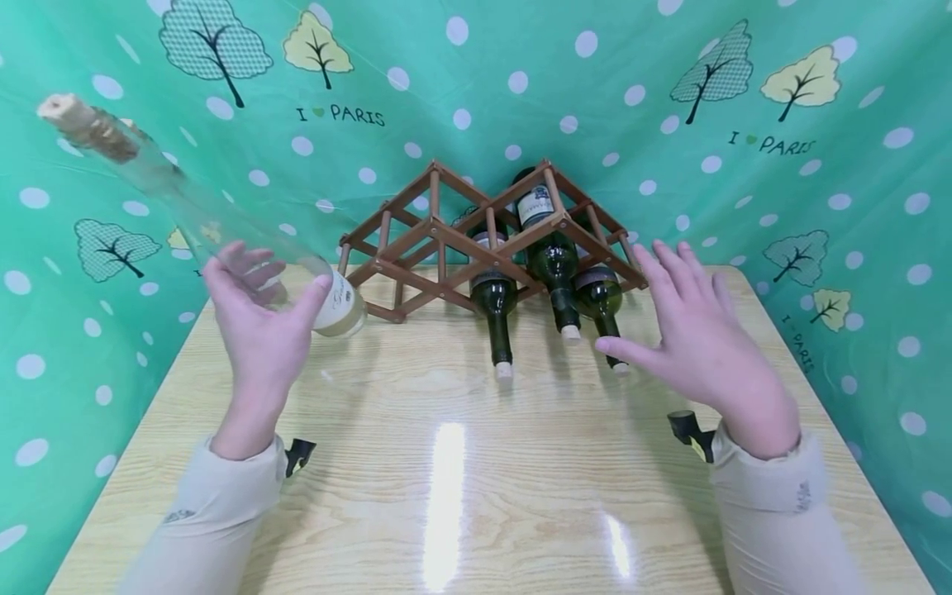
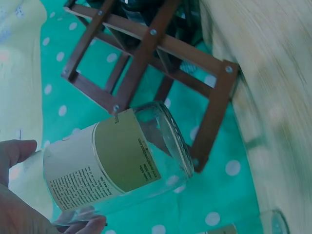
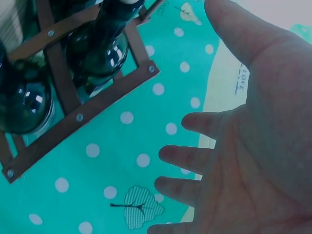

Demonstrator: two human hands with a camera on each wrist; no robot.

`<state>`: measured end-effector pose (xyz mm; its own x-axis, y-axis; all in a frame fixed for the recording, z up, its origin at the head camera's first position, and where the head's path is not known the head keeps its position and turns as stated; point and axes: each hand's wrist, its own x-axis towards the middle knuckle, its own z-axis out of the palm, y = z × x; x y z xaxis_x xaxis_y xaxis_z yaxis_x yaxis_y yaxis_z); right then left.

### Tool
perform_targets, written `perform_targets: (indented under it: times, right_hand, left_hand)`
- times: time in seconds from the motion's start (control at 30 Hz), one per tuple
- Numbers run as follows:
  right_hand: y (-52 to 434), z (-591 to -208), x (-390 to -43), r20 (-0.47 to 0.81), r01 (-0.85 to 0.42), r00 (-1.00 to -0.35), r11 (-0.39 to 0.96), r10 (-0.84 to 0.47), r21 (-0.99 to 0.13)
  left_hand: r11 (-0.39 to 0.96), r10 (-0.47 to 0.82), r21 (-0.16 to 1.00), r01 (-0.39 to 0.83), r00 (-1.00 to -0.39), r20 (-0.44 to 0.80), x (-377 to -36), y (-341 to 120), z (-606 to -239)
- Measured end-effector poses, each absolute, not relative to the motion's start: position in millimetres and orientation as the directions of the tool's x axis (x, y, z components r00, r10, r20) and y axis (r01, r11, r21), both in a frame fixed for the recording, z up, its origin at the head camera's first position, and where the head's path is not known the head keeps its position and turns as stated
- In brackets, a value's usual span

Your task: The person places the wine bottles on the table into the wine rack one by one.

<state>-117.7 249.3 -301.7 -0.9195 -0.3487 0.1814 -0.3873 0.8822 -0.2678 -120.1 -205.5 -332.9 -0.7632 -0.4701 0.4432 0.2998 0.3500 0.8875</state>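
Left hand (image 1: 260, 318) grips the clear glass wine bottle (image 1: 216, 223) at its labelled base, corked neck tilted to the frame's upper left, base toward the wooden lattice wine rack (image 1: 446, 240). Right hand (image 1: 699, 339) hovers, fingers spread, holding nothing, right of centre near three dark green bottles (image 1: 550, 264) lying racked necks-out.

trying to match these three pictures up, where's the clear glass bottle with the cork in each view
Head: the clear glass corked bottle is upper left, tilted, its base gripped by the left hand.
Left wrist: its labelled base fills the lower centre.
Right wrist: not in it.
Shared landmark: the brown wooden lattice wine rack.
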Motion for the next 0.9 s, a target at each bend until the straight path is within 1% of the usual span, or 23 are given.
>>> perform_targets:
  times: [0.3,0.47,0.63,0.73,0.9]
  right_hand:
    - [229,-300,-115,0.226,-0.436,-0.894,0.865,-0.386,-0.249]
    - [219,-300,-112,0.249,-0.473,-0.874,0.849,-0.417,-0.236]
    - [208,-301,-111,0.287,-0.511,-0.849,0.829,-0.445,-0.226]
    - [203,-302,-111,0.31,-0.528,-0.835,0.819,-0.454,-0.223]
    - [195,-305,-111,0.359,-0.566,-0.803,0.797,-0.476,-0.209]
  left_hand:
    - [0.238,-0.393,0.895,0.377,-0.805,0.444,-115,-181,-329]
    - [0.171,-0.353,0.872,0.459,-0.798,0.489,-112,-168,-328]
    - [0.052,-0.323,0.836,0.546,-0.783,0.532,-112,-156,-327]
    - [-0.012,-0.309,0.82,0.573,-0.782,0.542,-111,-151,-327]
    - [-0.073,-0.292,0.81,0.582,-0.789,0.54,-109,-143,-329]
